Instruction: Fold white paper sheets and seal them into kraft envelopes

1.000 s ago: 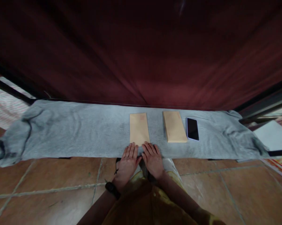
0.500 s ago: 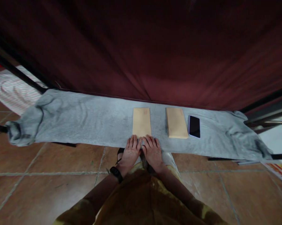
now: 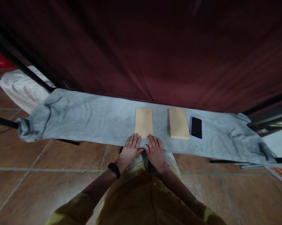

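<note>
My left hand (image 3: pixel 130 148) and my right hand (image 3: pixel 155 149) lie flat side by side on the near edge of a long grey cloth (image 3: pixel 89 120), fingers stretched out and holding nothing. Their fingertips reach the near end of a tan envelope (image 3: pixel 144 122) lying flat on the cloth. A thicker stack of tan envelopes (image 3: pixel 178 123) lies to its right. A black phone (image 3: pixel 196 127) rests face up beside that stack. A dark watch sits on my left wrist.
A dark red curtain (image 3: pixel 155 53) hangs right behind the cloth. The floor is brown tile (image 3: pixel 49 175). A striped cloth (image 3: pixel 23 89) and black bars lie at the far left. White and coloured sheets (image 3: pixel 275 143) lie at the right edge.
The view has shifted leftward and slightly down, so everything sits further right in the picture. My hands, the envelopes and the phone keep the same places on the cloth.
</note>
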`<state>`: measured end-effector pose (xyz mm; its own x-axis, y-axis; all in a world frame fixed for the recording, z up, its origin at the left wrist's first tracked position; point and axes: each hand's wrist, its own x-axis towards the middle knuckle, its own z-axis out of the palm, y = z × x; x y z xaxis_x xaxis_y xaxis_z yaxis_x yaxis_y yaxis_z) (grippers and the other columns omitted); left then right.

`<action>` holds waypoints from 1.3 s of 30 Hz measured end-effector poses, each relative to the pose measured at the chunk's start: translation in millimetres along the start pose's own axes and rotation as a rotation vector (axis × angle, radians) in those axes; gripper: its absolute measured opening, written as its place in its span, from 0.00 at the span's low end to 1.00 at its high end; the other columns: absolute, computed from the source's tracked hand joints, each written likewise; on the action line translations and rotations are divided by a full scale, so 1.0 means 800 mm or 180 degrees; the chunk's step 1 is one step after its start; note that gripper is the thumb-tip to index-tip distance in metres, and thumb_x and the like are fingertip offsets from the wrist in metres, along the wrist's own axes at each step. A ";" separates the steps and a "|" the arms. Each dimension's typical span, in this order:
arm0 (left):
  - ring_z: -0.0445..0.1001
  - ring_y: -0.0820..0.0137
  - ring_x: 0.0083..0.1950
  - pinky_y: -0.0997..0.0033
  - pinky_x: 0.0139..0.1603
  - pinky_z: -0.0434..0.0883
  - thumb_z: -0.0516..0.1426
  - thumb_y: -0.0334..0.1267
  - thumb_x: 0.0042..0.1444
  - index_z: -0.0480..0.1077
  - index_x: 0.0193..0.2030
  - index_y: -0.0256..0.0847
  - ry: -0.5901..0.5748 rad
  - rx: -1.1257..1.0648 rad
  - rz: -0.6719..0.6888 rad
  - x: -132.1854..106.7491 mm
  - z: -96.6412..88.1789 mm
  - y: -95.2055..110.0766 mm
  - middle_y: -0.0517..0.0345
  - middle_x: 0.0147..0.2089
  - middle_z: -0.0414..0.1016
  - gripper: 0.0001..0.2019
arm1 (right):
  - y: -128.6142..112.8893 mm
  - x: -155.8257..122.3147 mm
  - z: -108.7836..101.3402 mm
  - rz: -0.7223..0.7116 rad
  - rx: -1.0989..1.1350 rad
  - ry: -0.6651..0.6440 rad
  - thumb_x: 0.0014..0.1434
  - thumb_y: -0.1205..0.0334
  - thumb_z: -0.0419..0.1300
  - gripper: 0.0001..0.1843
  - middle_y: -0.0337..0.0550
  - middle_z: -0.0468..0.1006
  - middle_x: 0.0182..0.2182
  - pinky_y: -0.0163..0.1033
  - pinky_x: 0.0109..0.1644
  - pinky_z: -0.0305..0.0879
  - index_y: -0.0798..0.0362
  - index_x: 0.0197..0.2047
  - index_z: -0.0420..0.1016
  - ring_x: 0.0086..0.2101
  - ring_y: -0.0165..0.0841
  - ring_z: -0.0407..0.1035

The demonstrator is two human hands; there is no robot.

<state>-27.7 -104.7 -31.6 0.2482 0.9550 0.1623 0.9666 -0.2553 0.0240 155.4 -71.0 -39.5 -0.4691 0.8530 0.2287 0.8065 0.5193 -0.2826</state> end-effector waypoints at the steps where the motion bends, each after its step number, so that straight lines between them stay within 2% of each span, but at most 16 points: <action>1: 0.54 0.52 0.75 0.49 0.73 0.57 0.53 0.48 0.66 0.57 0.71 0.31 0.0035 -0.0014 0.0002 -0.001 0.002 -0.001 0.35 0.73 0.57 0.32 | 0.001 0.000 -0.001 0.0024 -0.0014 0.0010 0.73 0.58 0.48 0.27 0.53 0.64 0.68 0.55 0.71 0.48 0.57 0.71 0.59 0.66 0.42 0.57; 5: 0.55 0.53 0.75 0.50 0.73 0.58 0.51 0.49 0.67 0.56 0.71 0.28 0.0188 -0.0028 -0.0018 -0.005 0.008 -0.008 0.34 0.73 0.57 0.32 | 0.012 -0.003 -0.006 0.0134 -0.0013 0.0091 0.73 0.58 0.48 0.26 0.52 0.66 0.67 0.56 0.71 0.49 0.57 0.71 0.59 0.66 0.42 0.59; 9: 0.58 0.54 0.74 0.50 0.72 0.60 0.48 0.51 0.68 0.59 0.70 0.30 0.0273 -0.0053 0.0012 -0.004 0.010 -0.013 0.34 0.71 0.61 0.32 | 0.020 -0.003 -0.011 0.0203 0.0050 0.0228 0.73 0.57 0.48 0.25 0.51 0.68 0.65 0.57 0.70 0.51 0.54 0.70 0.62 0.65 0.44 0.60; 12: 0.61 0.53 0.73 0.49 0.71 0.62 0.47 0.51 0.68 0.61 0.69 0.29 0.0336 0.0011 0.0022 -0.002 0.012 -0.015 0.33 0.70 0.64 0.31 | 0.014 0.004 -0.008 0.0310 0.0045 0.0341 0.72 0.56 0.49 0.26 0.54 0.68 0.66 0.56 0.71 0.51 0.57 0.69 0.63 0.66 0.44 0.59; 14: 0.62 0.52 0.72 0.48 0.70 0.63 0.46 0.50 0.68 0.63 0.68 0.28 0.0386 0.0043 0.0029 -0.002 0.016 -0.016 0.33 0.69 0.65 0.30 | 0.003 0.012 -0.002 0.0197 0.0064 0.0335 0.72 0.55 0.51 0.28 0.55 0.65 0.67 0.53 0.71 0.52 0.59 0.70 0.61 0.67 0.42 0.57; 17: 0.63 0.53 0.71 0.49 0.69 0.64 0.46 0.44 0.68 0.63 0.68 0.28 0.0441 0.0060 0.0065 -0.001 0.020 -0.020 0.34 0.68 0.66 0.27 | -0.017 0.023 0.007 -0.0246 0.0203 0.0259 0.71 0.54 0.53 0.28 0.51 0.65 0.67 0.48 0.72 0.53 0.57 0.70 0.62 0.67 0.38 0.57; 20: 0.63 0.55 0.71 0.50 0.69 0.65 0.46 0.38 0.66 0.63 0.68 0.29 0.0485 0.0092 0.0145 -0.002 0.022 -0.024 0.36 0.68 0.67 0.26 | -0.028 0.026 0.015 -0.0341 0.0258 0.0287 0.70 0.52 0.55 0.28 0.50 0.67 0.66 0.47 0.71 0.54 0.56 0.68 0.64 0.66 0.37 0.59; 28: 0.70 0.52 0.65 0.50 0.64 0.68 0.44 0.43 0.69 0.69 0.61 0.30 0.0623 0.0027 0.0161 0.007 0.012 -0.021 0.36 0.63 0.72 0.24 | 0.001 0.014 0.004 -0.0146 0.0101 0.0239 0.70 0.53 0.55 0.26 0.47 0.67 0.66 0.51 0.70 0.54 0.52 0.67 0.65 0.65 0.38 0.59; 30: 0.73 0.54 0.61 0.52 0.60 0.70 0.44 0.44 0.69 0.70 0.58 0.33 0.0638 -0.0038 0.0008 0.018 0.004 -0.017 0.37 0.61 0.74 0.23 | 0.003 0.013 0.002 -0.0112 0.0081 0.0233 0.70 0.53 0.56 0.26 0.47 0.67 0.67 0.51 0.70 0.54 0.52 0.68 0.64 0.65 0.38 0.59; 33: 0.75 0.54 0.53 0.55 0.52 0.72 0.43 0.47 0.69 0.71 0.54 0.35 0.0651 -0.0096 -0.0485 0.042 -0.006 -0.009 0.39 0.53 0.77 0.23 | 0.001 0.013 0.003 -0.0048 0.0099 0.0251 0.70 0.54 0.55 0.26 0.46 0.66 0.67 0.52 0.70 0.53 0.52 0.68 0.63 0.65 0.39 0.58; 36: 0.73 0.52 0.46 0.54 0.46 0.71 0.43 0.56 0.67 0.70 0.50 0.30 0.0574 0.0048 -0.1038 0.064 -0.010 -0.002 0.38 0.44 0.75 0.29 | -0.002 0.013 0.003 -0.0010 0.0155 0.0261 0.71 0.53 0.53 0.27 0.45 0.64 0.68 0.53 0.71 0.51 0.52 0.69 0.62 0.66 0.40 0.58; 39: 0.71 0.50 0.45 0.53 0.44 0.69 0.43 0.61 0.65 0.69 0.52 0.27 0.0449 0.0236 -0.1356 0.075 -0.007 0.004 0.36 0.43 0.72 0.34 | -0.003 0.012 0.000 -0.0011 0.0210 0.0252 0.72 0.53 0.51 0.27 0.44 0.63 0.69 0.53 0.72 0.50 0.52 0.70 0.60 0.66 0.40 0.57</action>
<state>-9.7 -49.2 -16.1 -0.1788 0.9414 0.2860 0.9839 0.1723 0.0480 148.7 -63.9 -36.9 -0.4397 0.8458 0.3020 0.7783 0.5267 -0.3418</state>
